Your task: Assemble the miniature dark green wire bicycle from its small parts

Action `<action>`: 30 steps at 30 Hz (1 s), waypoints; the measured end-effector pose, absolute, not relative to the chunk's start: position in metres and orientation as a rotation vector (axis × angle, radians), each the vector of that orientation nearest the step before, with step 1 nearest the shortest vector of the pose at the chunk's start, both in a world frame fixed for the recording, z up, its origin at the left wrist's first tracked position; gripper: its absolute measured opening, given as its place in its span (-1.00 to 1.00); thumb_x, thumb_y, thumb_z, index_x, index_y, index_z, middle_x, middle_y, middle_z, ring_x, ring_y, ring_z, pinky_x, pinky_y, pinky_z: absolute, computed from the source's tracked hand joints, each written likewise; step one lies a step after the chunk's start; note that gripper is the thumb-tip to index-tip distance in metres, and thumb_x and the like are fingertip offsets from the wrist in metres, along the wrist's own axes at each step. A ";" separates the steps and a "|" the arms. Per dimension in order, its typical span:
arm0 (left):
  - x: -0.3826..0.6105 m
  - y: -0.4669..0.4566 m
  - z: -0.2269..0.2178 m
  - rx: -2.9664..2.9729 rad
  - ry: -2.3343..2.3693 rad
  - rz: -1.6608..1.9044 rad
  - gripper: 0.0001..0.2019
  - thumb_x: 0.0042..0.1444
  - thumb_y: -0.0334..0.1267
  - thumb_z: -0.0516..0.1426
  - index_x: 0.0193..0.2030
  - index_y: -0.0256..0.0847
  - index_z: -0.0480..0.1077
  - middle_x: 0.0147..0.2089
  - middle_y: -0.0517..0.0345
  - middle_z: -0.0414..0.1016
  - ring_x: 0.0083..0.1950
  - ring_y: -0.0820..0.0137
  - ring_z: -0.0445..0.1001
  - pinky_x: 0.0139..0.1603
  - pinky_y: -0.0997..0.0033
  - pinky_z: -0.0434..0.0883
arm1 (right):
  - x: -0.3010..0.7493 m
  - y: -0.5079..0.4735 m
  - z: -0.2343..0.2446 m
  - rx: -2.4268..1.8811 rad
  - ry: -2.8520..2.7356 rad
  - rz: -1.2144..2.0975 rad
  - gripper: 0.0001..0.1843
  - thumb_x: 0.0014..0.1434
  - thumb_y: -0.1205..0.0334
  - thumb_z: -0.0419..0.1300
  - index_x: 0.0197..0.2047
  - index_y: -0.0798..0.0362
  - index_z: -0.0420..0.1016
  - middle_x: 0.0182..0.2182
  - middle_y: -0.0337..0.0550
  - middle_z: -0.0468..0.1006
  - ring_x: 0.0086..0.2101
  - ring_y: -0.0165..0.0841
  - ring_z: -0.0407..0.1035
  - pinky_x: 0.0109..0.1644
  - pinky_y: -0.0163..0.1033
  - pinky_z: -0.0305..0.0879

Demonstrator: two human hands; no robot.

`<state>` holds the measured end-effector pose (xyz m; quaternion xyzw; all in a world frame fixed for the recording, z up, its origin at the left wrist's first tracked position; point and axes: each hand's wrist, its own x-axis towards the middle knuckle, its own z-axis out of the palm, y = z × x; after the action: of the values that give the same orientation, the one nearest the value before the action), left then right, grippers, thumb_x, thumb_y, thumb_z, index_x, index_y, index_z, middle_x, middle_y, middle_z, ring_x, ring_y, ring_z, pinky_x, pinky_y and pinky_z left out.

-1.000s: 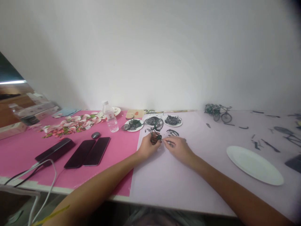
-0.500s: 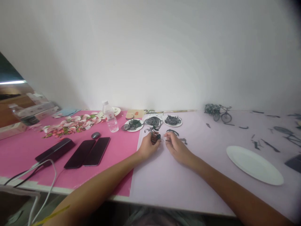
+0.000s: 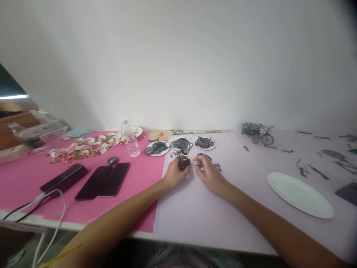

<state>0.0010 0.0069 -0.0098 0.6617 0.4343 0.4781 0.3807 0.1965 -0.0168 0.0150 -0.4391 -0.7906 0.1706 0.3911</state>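
**Firm left, light right**

My left hand [image 3: 175,173] has its fingers clamped on the dark model part [image 3: 187,162], over the pale tabletop [image 3: 192,217]. My right hand [image 3: 209,173] seems to pinch a thin rod [image 3: 193,165] between thumb and forefinger, aimed at the part; whether they touch, I cannot tell. Best, I judge, to brace the part firmly, line the rod up straight and press gently, since slender pieces may bend.
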 end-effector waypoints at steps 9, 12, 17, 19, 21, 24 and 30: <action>0.000 0.007 -0.009 1.669 1.128 1.239 -0.62 0.18 -0.26 0.28 0.10 -0.26 0.39 -0.14 0.04 0.55 -0.18 0.35 0.52 -0.17 0.41 0.45 | 0.195 -0.015 0.019 -1.081 -1.952 0.342 -0.85 0.32 0.23 0.18 -0.05 -0.02 0.47 -0.16 -0.08 0.56 -0.16 -0.23 0.49 -0.20 -0.22 0.45; 0.000 0.008 -0.010 1.679 1.126 1.246 -0.64 0.18 -0.25 0.28 0.09 -0.26 0.39 -0.16 0.06 0.54 -0.20 0.36 0.50 -0.19 0.42 0.43 | 0.195 -0.014 0.022 -1.005 -1.944 0.321 -0.86 0.34 0.18 0.21 -0.16 -0.02 0.61 -0.18 -0.06 0.61 -0.21 -0.23 0.51 -0.35 -0.26 0.41; -0.001 0.010 -0.012 1.673 1.127 1.252 -0.67 0.19 -0.26 0.26 0.07 -0.26 0.39 -0.16 0.07 0.52 -0.22 0.39 0.48 -0.21 0.44 0.42 | 0.198 -0.012 0.020 -0.993 -1.898 0.282 -0.81 0.34 0.13 0.25 -0.13 -0.06 0.71 -0.16 -0.09 0.68 -0.22 -0.22 0.56 -0.35 -0.23 0.45; -0.001 0.010 -0.012 1.669 1.133 1.256 -0.67 0.19 -0.25 0.26 0.06 -0.26 0.39 -0.17 0.07 0.51 -0.23 0.39 0.47 -0.22 0.45 0.42 | 0.198 -0.011 0.018 -1.036 -1.886 0.276 -0.80 0.34 0.10 0.27 -0.12 -0.08 0.72 -0.16 -0.10 0.70 -0.22 -0.19 0.58 -0.27 -0.18 0.50; -0.001 0.010 -0.012 1.667 1.136 1.257 -0.67 0.19 -0.24 0.27 0.06 -0.26 0.39 -0.17 0.08 0.51 -0.23 0.39 0.47 -0.22 0.45 0.42 | 0.199 -0.011 0.017 -1.079 -1.873 0.279 -0.80 0.33 0.07 0.28 -0.12 -0.09 0.73 -0.16 -0.11 0.71 -0.21 -0.16 0.60 -0.18 -0.12 0.54; -0.001 0.010 -0.011 1.662 1.135 1.256 -0.66 0.19 -0.24 0.27 0.07 -0.25 0.39 -0.18 0.08 0.51 -0.23 0.39 0.47 -0.22 0.44 0.42 | 0.199 -0.012 0.017 -1.106 -1.868 0.284 -0.80 0.32 0.06 0.28 -0.14 -0.10 0.74 -0.18 -0.13 0.72 -0.20 -0.13 0.61 -0.10 -0.08 0.55; 0.000 0.010 -0.011 1.657 1.124 1.260 -0.64 0.18 -0.24 0.28 0.09 -0.25 0.39 -0.16 0.06 0.54 -0.22 0.38 0.51 -0.23 0.44 0.44 | 0.199 -0.011 0.018 -1.160 -1.866 0.244 -0.78 0.31 0.02 0.28 -0.20 -0.09 0.74 -0.21 -0.14 0.73 -0.24 -0.13 0.62 -0.12 -0.09 0.53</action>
<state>-0.0002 0.0096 -0.0107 0.6483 0.4399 0.4929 0.3785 0.1992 -0.0114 0.0179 -0.4688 -0.7544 0.0987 0.4488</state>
